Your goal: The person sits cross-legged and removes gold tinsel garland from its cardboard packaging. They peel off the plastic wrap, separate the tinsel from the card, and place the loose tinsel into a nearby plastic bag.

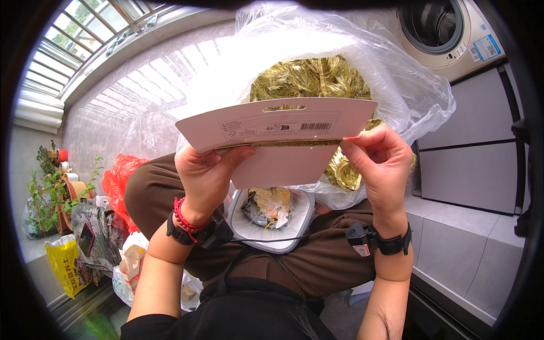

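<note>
Both hands hold a white printed cardboard hanger card (276, 121) with a slot near its top edge and a fold across the middle. A narrow gold strip (297, 144) runs along that fold. My left hand (208, 170) grips the card's left end, thumb over the fold. At the right end, my right hand (378, 157) pinches the fold between thumb and index finger. Behind the card, gold tinsel (314, 78) fills a large clear plastic bag (403, 93). More gold material (346, 172) shows below the card, beside my right hand.
A lined waste bin (304, 229) holding scraps stands between the legs. Leftward are a red plastic bag (121, 178), potted plants (51, 187), camouflage cloth (100, 233) and a yellow bag (68, 263). A washing machine (461, 63) and grey cabinet (471, 170) stand to the right.
</note>
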